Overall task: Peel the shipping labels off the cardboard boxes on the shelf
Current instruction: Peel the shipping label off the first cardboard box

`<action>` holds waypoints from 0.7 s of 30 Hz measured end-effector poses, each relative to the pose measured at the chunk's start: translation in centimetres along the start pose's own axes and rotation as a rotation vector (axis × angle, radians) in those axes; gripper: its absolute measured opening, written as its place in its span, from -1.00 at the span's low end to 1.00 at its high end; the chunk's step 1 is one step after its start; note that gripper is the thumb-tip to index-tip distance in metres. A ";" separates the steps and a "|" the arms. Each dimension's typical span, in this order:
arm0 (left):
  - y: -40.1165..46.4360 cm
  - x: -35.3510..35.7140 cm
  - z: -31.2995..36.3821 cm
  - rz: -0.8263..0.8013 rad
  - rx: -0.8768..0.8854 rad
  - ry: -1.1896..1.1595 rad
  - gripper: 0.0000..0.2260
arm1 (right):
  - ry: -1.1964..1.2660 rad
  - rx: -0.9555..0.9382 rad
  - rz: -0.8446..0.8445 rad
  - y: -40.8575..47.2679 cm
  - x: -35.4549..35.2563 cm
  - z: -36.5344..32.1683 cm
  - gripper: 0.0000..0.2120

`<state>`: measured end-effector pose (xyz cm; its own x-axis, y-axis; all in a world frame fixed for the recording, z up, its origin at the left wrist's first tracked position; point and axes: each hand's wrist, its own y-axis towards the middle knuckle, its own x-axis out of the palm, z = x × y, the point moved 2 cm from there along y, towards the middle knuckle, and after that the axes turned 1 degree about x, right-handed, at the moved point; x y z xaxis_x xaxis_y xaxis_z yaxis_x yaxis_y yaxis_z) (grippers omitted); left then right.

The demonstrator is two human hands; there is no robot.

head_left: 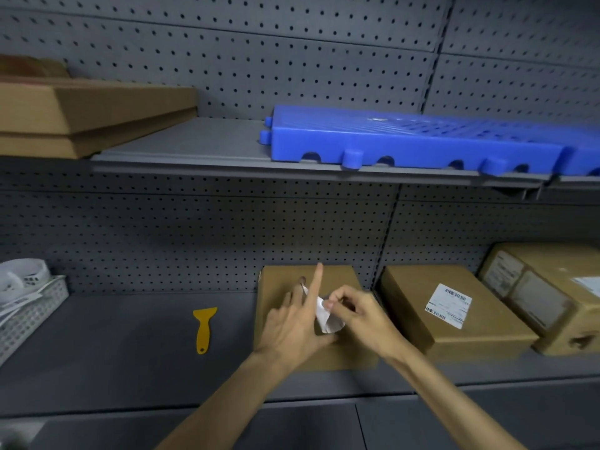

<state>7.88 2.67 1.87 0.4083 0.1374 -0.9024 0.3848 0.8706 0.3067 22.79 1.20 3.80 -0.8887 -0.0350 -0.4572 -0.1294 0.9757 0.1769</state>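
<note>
Right hand (360, 319) fingers pinch the label (326, 316), thin, sticky, tearable; left hand (292, 323) fingers spread, bracing the box (344, 277).

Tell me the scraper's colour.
Yellow; the scraper lies on the shelf left of the boxes, clear in the head view.

Brown cardboard box (328, 358) at lower centre, plain kraft tone. White curled label (328, 319) above it, blank pale underside showing. Second brown box (454, 339) to the right, carrying a white label (449, 305) with black barcode stripes and fine print. Yellow scraper (203, 326) on the dark grey shelf (130, 336). Grey pegboard (194, 228) behind, dotted with regular rows of dark holes. Bright blue slatted plastic pallet (422, 141) at upper right. Tan flat cartons (81, 118) at upper left. White mesh basket (29, 313) at left edge.
</note>
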 end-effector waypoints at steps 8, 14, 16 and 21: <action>1.1 -0.1 -0.6 -0.099 0.043 0.234 -0.42 | -0.169 -0.054 0.014 -0.3 0.5 0.2 -0.87; 1.5 -0.4 -3.3 -0.094 -0.059 0.075 -0.85 | -0.513 -0.058 0.013 0.0 -0.7 1.7 -0.85; 1.3 -0.4 -3.6 -0.033 -0.077 -0.009 -0.92 | -0.602 -0.048 0.004 0.2 -0.9 2.3 -0.85; 0.9 -0.1 -3.9 -0.045 -0.184 -0.071 -0.72 | -0.694 -0.011 0.013 0.7 -1.2 4.0 -0.83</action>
<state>4.95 5.28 1.04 0.4544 0.0685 -0.8882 0.2490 0.9475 0.2005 25.51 2.80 1.03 -0.4040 0.1264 -0.9060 -0.1286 0.9727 0.1931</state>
